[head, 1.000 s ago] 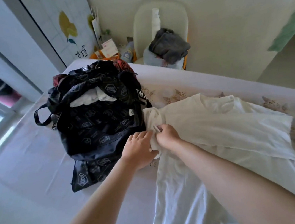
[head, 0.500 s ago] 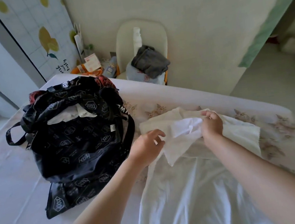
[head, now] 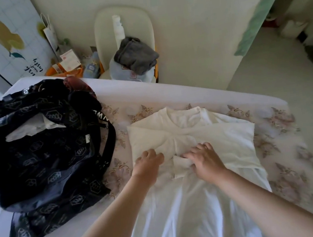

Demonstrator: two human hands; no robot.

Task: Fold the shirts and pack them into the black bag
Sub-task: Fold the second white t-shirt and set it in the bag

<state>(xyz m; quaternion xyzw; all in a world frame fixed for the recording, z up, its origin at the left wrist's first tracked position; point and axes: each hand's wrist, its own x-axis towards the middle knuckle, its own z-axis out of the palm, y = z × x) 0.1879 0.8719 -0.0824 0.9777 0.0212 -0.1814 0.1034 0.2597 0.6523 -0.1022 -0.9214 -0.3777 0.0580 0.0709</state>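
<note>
A white shirt (head: 202,132) lies face up on the bed, collar toward the far edge, its left sleeve folded in across the chest. My left hand (head: 149,161) rests on the folded part near the shirt's left edge, fingers bent down onto the cloth. My right hand (head: 206,159) lies on the chest with fingers spread, and its thumb pinches the sleeve cuff (head: 179,163). The black bag (head: 44,155) with a hexagon print sits open to the left on the bed, a white garment (head: 31,129) showing in its mouth.
The bed sheet (head: 277,143) has a floral print and ends at a white far edge. Behind it stands a cream chair (head: 102,36) piled with a grey garment (head: 136,55). Boxes and a paper bag sit by the wall. Open floor lies to the right.
My right hand has carried the left sleeve across and laid it down on the chest. My left hand has moved onto the folded edge. The view has shifted right.
</note>
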